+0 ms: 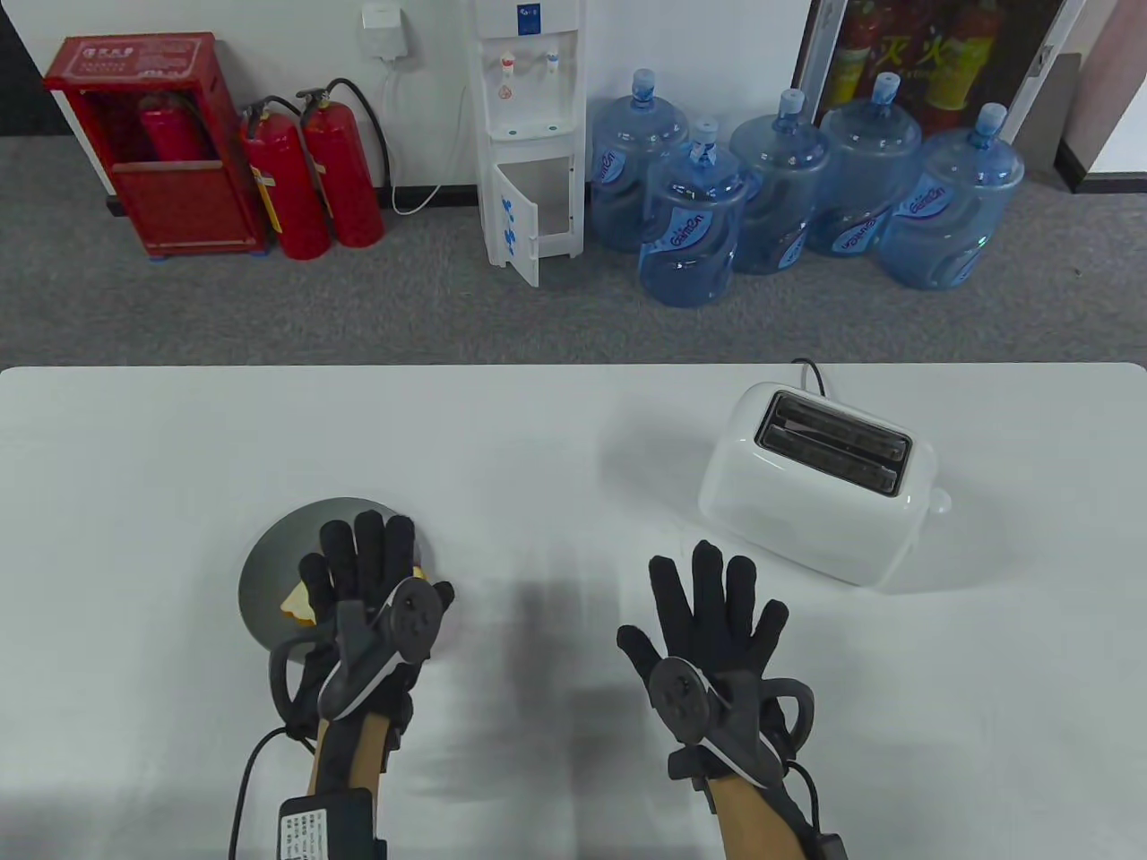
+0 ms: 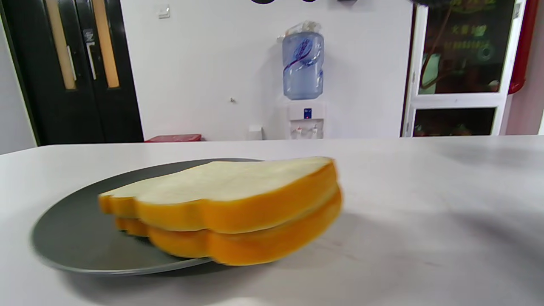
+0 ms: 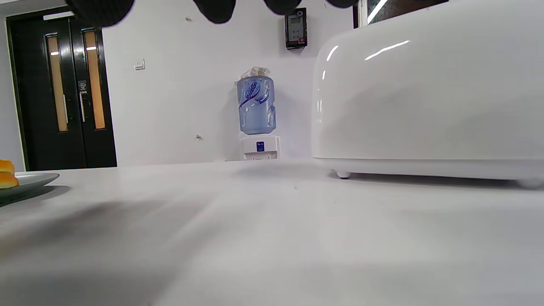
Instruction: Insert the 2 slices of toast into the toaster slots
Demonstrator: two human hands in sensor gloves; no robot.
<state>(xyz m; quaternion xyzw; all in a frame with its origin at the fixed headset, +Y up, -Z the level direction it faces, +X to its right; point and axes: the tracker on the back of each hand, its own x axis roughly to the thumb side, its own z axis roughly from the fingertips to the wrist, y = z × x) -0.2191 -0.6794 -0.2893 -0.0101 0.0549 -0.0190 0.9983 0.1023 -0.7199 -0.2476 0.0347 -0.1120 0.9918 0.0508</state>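
Two slices of toast (image 2: 225, 208), white with orange crust, lie stacked on a dark grey plate (image 2: 76, 229). In the table view my left hand (image 1: 363, 560) hovers over that plate (image 1: 278, 546) with fingers straight, hiding most of the toast (image 1: 298, 606). It holds nothing. My right hand (image 1: 712, 596) is spread flat above the table, left of and in front of the white toaster (image 1: 811, 506), whose two dark slots (image 1: 833, 443) stand empty. The right wrist view shows the toaster's side (image 3: 425, 97) close by, with my fingertips (image 3: 214, 8) at the top edge.
The toaster's black cord (image 1: 811, 372) runs off the table's far edge and its lever knob (image 1: 938, 500) sticks out to the right. Beyond the table stand a water dispenser (image 1: 529, 134), several blue water bottles (image 1: 789, 197) and fire extinguishers (image 1: 309, 179).
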